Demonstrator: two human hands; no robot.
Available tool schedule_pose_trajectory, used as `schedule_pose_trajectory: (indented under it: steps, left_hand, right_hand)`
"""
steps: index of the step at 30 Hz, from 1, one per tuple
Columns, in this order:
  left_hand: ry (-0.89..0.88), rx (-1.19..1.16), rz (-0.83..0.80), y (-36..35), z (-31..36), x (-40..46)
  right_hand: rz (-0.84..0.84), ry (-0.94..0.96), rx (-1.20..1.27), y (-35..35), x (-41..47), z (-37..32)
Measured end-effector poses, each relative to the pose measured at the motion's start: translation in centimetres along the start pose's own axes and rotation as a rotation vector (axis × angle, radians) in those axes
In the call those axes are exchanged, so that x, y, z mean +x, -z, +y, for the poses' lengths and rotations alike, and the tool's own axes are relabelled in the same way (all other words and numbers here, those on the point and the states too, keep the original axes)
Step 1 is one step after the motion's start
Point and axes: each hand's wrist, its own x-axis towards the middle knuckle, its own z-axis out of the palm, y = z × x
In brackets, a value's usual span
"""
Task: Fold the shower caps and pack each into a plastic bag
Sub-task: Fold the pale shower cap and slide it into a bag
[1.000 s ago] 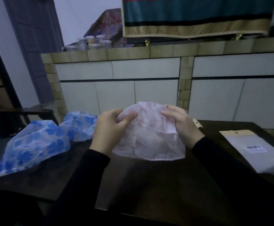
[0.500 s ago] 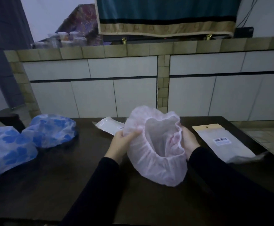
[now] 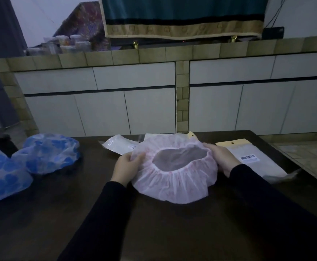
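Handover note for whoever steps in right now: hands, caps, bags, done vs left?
Left hand grips the pink shower cap at its left edge; right hand grips the right edge. Cap lies on the dark table, opening up, unfolded.
Two blue flowered caps lie at the left, unfolded.
Plastic bags: one with barcode label on the right, more behind the pink cap.
Done: no cap visibly packed. Left: fold and bag all three caps.

We reach both arms forward in black sleeves, forearms angled inward. Our left hand [image 3: 127, 165] grips the left edge of the cap [image 3: 174, 178], thumb on top and fingers curled beneath. Our right hand [image 3: 222, 157] holds the opposite edge, fingers wrapped over it. The hands sit level with each other, well apart.
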Motion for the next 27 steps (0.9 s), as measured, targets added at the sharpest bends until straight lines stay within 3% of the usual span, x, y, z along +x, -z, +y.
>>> schedule_pose_trajectory:
  steps: [2, 4, 6, 9, 13, 16, 19, 24, 27]
  left_hand:
    - [-0.025, -0.052, 0.026, 0.1, 0.0, 0.2]
    - [-0.043, -0.062, 0.083, 0.6, -0.2, 0.4]
    - [-0.052, 0.037, 0.160, 0.9, -0.4, 0.4]
    - [-0.082, 0.207, 0.276, 1.2, 0.9, -0.7]
    - [-0.375, 0.407, 0.393, 1.5, 4.0, -3.2]
    - [-0.407, 0.422, 0.086, 0.1, 6.0, -6.3]
    - [-0.296, 0.760, -0.201, -1.8, 5.1, -7.8]
    - [-0.118, 1.000, -0.437, -1.1, 1.8, -7.4]
    - [-0.088, 0.971, -0.518, 0.4, 1.8, -6.9]
  right_hand:
    - [0.020, 0.054, 0.043, -0.4, -0.3, -0.1]
    - [0.099, 0.077, -0.096, -0.6, 0.2, 0.5]
    - [0.137, 0.079, -0.310, -0.7, 0.4, 1.1]
    - [0.116, 0.052, -0.394, -0.9, 0.4, 1.3]
    - [0.122, 0.040, -0.343, -0.8, 0.1, 1.0]
    - [0.110, 0.049, -0.336, -0.9, 0.0, 1.1]
    - [0.102, 0.080, -0.404, -0.9, -0.1, 1.5]
    - [0.189, 0.112, -0.615, -0.3, -0.3, 2.0]
    - [0.207, 0.075, -0.780, 0.0, -0.4, 2.4]
